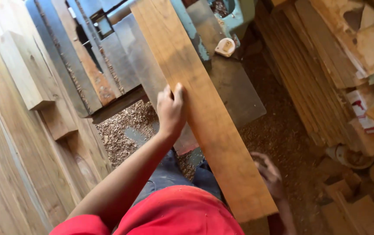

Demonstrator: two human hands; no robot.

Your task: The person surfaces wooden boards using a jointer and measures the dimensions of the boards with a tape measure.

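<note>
1. A long wooden plank lies on the grey metal worktop of a saw machine.
2. The plank's long side runs from the far end of the worktop back toward the person. It leans a little, so its near end is more to the right than its far end.
3. The near end of the plank sticks out past the worktop edge, over the floor.
4. The left hand rests on the left edge of the plank, about halfway along it. The fingers are curled over that edge and the thumb lies on top, so the hand has a loose hold on the plank.
5. The right hand is by the right edge of the plank, close to its near end. It is blurry, so I cannot tell how open it is or if it touches the plank.
6. A small cream tape measure sits on the worktop, just to the right of the plank.
7. Sawdust lies in a heap to the left of the plank, below the worktop.
8. A stack of thin boards stands well to the right of the plank.
9. A thick wood block lies far to the left of the plank.
</note>
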